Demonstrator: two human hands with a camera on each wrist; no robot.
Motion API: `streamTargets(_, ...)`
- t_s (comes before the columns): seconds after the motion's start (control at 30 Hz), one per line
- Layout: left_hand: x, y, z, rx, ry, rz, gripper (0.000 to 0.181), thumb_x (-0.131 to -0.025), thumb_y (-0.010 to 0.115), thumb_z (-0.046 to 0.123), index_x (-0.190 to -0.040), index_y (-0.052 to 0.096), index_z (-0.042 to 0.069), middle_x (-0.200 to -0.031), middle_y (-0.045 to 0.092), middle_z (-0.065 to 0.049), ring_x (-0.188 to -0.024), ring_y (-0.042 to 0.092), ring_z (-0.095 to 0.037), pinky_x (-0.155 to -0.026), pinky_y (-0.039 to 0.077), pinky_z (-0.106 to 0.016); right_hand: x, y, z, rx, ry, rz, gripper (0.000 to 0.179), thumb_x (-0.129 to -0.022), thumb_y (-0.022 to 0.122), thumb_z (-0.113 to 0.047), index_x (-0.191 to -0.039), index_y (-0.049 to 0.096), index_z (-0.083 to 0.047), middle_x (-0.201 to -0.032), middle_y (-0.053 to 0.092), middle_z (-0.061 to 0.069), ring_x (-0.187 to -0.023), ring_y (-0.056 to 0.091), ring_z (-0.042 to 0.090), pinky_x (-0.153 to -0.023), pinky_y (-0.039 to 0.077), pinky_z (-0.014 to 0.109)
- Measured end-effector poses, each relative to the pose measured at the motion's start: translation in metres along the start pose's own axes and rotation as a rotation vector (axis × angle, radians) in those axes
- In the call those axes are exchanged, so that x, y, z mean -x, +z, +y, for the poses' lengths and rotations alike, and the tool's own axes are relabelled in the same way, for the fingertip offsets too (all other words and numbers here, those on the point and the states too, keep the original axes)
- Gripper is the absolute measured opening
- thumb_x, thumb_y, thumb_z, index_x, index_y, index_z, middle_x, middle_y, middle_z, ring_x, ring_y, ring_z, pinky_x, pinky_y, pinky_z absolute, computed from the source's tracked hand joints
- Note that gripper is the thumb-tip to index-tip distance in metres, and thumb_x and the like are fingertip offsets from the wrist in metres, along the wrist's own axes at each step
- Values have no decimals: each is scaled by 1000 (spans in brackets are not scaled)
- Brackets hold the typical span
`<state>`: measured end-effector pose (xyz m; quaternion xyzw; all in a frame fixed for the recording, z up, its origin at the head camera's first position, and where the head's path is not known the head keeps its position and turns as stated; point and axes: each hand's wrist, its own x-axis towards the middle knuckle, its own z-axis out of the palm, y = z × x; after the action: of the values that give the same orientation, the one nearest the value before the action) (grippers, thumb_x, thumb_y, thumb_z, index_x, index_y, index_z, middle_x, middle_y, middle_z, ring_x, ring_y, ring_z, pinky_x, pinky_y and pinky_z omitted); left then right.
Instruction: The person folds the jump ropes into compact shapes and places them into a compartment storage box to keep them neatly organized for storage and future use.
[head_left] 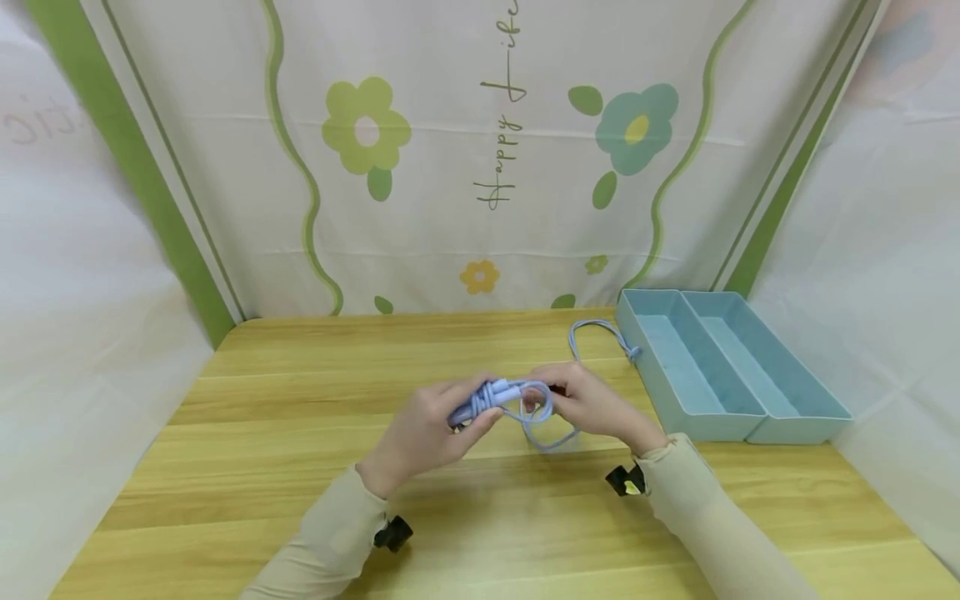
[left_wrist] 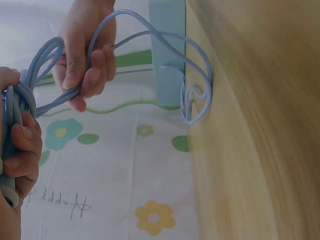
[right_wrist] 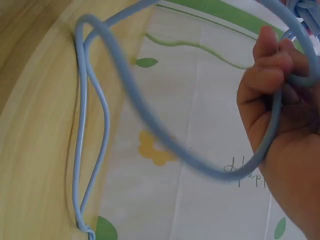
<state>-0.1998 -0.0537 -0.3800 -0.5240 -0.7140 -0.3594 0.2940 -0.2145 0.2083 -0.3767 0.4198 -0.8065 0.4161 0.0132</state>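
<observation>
A blue jump rope (head_left: 480, 400) is bundled in my left hand (head_left: 423, 429), with its cord wound in several turns round the pale blue handles. The left fingers grip this bundle, and a handle's end pokes out of the turns. Just to the right, my right hand (head_left: 592, 400) pinches the loose cord (left_wrist: 52, 104) between thumb and fingers. In the right wrist view, a wide loop of cord (right_wrist: 150, 122) hangs from the right hand (right_wrist: 272, 95). The rest of the cord trails over the tabletop to a small knotted clump (head_left: 633, 353) beside the tray.
A light blue tray (head_left: 757, 425) with two long compartments stands at the right of the wooden table (head_left: 285, 367). Behind the table hangs a white curtain (head_left: 450, 225) printed with flowers. White cloth also lines both sides.
</observation>
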Motion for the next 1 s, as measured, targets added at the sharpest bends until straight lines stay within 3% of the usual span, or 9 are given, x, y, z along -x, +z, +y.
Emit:
streamTargets(0.1,0,-5,-3,38,-59,57,39,-101,59,29,-120,62,-5,-89,68,-7,-62,56,-4,-55,46,-13,0,2,-1,6,36,5,17,-101,54,-2,-100,71,-6,-78,61,3,-62,49,9,-57,49,27)
streamTargets(0.27,-2,-10,-4,60,-118,139,35,-100,61,26,-118,63,-4,-87,67,-7,-61,55,-5,-51,46,-15,-2,7,-10,82,20,-7,24,-103,51,-3,-118,69,-5,-75,57,-5,-60,46,7,-55,45,26)
streamTargets(0.43,-5,-12,-2,53,-149,178,31,-99,62,24,-115,64,-3,-82,65,-4,-58,52,-5,-48,43,-16,-4,13,-19,148,-35,-36,25,-105,49,-12,-121,68,-7,-98,69,-3,-86,63,7,-74,53,28)
streamTargets(0.5,-5,-12,-2,31,-159,189,32,-99,62,24,-114,64,-3,-82,64,-5,-58,51,-5,-47,43,-17,-5,15,-21,150,-50,-49,24,-105,51,-16,-120,67,-8,-102,69,-4,-88,64,6,-75,54,27)
streamTargets(0.67,-2,-12,-4,-48,-198,177,30,-95,68,18,-114,64,-5,-82,64,-5,-57,51,-6,-47,43,-17,-6,21,-23,193,-95,-41,15,-104,53,-18,-104,67,-14,-80,60,-10,-62,48,3,-59,47,22)
streamTargets(0.87,0,-10,-7,-119,-250,131,31,-89,74,12,-113,64,-5,-80,63,-5,-58,50,-5,-47,43,-17,-5,23,-21,242,-104,22,15,-103,53,-10,-98,67,-13,-78,58,-10,-64,47,4,-59,45,23)
streamTargets(1.0,0,-10,-8,-142,-289,120,34,-91,73,15,-115,63,-6,-81,63,-6,-58,51,-5,-47,44,-17,-6,25,-22,263,-78,10,15,-104,51,-9,-98,65,-13,-71,50,-9,-62,45,4,-60,45,24)
